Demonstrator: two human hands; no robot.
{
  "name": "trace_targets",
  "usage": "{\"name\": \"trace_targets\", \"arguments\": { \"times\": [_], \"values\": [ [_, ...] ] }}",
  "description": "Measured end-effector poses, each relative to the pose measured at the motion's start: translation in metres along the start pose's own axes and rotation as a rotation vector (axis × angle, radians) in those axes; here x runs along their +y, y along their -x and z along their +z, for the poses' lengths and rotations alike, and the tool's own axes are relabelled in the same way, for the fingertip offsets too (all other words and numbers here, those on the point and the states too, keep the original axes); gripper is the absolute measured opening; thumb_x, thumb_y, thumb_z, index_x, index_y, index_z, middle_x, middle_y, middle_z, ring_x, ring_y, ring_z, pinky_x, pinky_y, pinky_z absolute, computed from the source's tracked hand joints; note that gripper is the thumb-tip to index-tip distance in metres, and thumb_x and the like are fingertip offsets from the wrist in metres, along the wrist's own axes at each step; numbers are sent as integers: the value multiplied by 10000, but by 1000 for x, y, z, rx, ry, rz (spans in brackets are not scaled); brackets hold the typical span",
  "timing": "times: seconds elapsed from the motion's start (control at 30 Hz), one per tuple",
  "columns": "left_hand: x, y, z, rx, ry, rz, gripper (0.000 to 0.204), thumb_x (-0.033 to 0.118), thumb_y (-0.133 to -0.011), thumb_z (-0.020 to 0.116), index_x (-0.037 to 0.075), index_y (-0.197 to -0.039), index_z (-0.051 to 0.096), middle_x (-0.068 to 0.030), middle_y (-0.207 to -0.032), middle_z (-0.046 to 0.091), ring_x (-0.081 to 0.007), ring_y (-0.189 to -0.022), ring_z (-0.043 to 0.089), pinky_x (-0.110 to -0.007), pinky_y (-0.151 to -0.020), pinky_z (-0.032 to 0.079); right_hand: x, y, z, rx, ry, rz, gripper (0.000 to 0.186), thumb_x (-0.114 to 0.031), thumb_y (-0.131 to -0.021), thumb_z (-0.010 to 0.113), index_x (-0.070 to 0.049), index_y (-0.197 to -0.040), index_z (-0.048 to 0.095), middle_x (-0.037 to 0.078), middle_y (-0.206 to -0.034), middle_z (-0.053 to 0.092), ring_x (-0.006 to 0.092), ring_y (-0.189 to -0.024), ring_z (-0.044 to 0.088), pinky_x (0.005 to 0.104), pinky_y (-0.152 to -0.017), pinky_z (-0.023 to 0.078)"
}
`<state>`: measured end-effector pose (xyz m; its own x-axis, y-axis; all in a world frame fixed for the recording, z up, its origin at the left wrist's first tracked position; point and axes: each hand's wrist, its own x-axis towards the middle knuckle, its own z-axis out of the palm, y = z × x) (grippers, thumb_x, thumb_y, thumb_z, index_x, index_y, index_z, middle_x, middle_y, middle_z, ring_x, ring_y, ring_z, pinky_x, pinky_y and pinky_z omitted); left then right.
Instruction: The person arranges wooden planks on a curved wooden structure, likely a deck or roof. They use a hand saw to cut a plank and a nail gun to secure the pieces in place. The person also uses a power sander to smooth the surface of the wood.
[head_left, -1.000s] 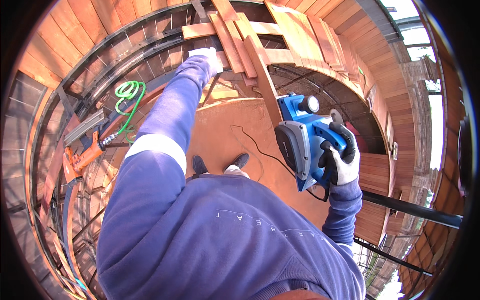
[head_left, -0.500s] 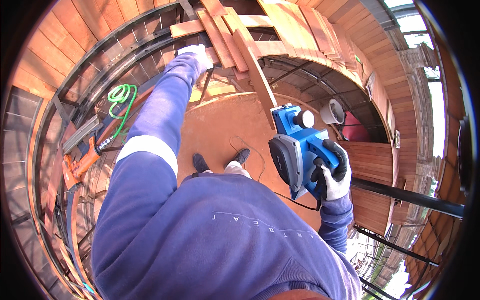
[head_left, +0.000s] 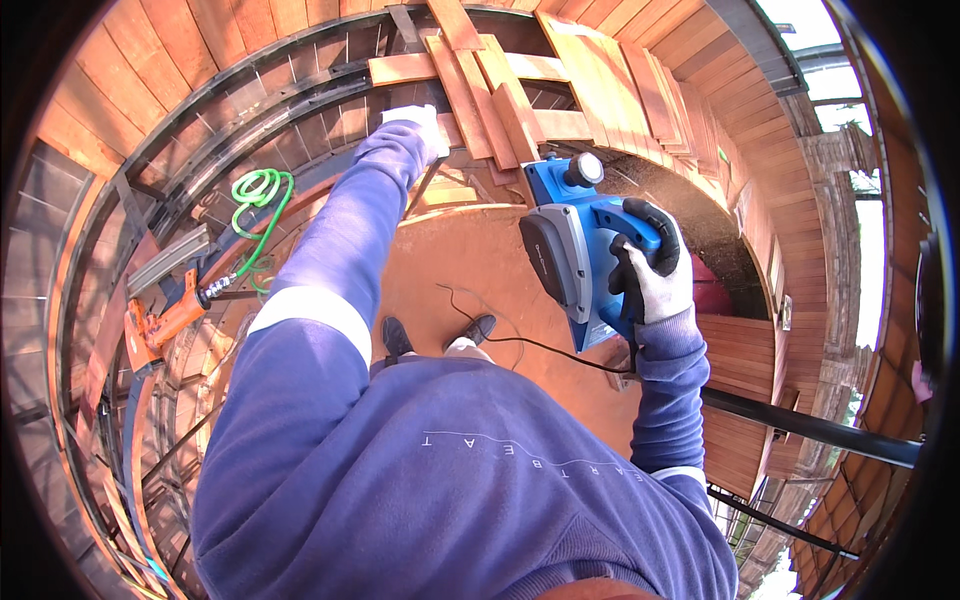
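Note:
In my gloved right hand (head_left: pixel 662 275) is a blue electric planer (head_left: pixel 572 255) with a grey and black side cover and a round front knob, the fingers wrapped round its rear handle. The planer's front end meets the near part of a narrow wooden board (head_left: pixel 516 125) standing on edge, and its body hides the rest of that board. My left arm reaches forward, and my gloved left hand (head_left: pixel 418 128) rests beside the stacked wooden planks (head_left: pixel 470 100); its fingers are hidden. A black cord (head_left: pixel 560 348) trails from the planer.
An orange power tool (head_left: pixel 165 318) with a coiled green hose (head_left: pixel 262 190) lies at the left. Curved dark metal rails (head_left: pixel 290 95) run round the far left. More planks (head_left: pixel 580 75) lie at the far right. A black pole (head_left: pixel 810 425) juts in from the right. Specks of dust hang right of the planer.
The planer has moved forward along the board with my right hand, covering more of it. A spray of dust now shows to its right. My left hand stays by the planks.

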<state>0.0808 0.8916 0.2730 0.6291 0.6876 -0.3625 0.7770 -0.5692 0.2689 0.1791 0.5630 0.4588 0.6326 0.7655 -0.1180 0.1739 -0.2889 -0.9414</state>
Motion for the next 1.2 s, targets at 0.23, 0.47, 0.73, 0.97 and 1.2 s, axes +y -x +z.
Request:
{"name": "trace_targets", "arguments": {
  "times": [0.23,0.47,0.73,0.97,1.2],
  "values": [
    [-8,1,4,69,77,52,532,395,-770,730,63,-1175,638,-201,-1161,679,-368,-1080,650,-430,-918,535,-10,-66,27,-49,-66,-36,395,15,-883,656,-46,-1260,555,73,-948,641,94,-559,549,232,-481,467],
    [-2,10,-1,72,20,29,561,407,-777,711,60,-1206,609,-166,-1174,685,-325,-1097,657,-419,-948,523,-24,-138,57,-39,86,-44,380,-86,-899,672,-88,-1268,583,69,-836,644,143,-544,601,285,-493,524],
    [3,13,-3,74,-49,11,635,411,-785,672,70,-1308,558,-145,-1203,678,-292,-1114,657,-398,-947,519,-41,-209,63,26,-16,-98,389,-166,-892,739,-74,-1230,569,75,-811,633,159,-522,593,303,-475,504],
    [9,14,-11,21,-69,-22,625,440,-787,685,54,-1263,562,-168,-1195,678,-300,-1110,659,-409,-949,519,-34,-118,-63,108,-11,-106,464,-234,-894,750,-73,-1291,570,105,-907,711,134,-498,590,271,-462,501],
    [16,17,-7,59,-126,-71,612,382,-804,652,64,-1314,539,-155,-1223,663,-289,-1135,649,-406,-963,511,24,-96,-144,275,28,39,508,-201,-852,783,-68,-1295,572,88,-895,687,127,-480,559,271,-440,479]
  ]
}}
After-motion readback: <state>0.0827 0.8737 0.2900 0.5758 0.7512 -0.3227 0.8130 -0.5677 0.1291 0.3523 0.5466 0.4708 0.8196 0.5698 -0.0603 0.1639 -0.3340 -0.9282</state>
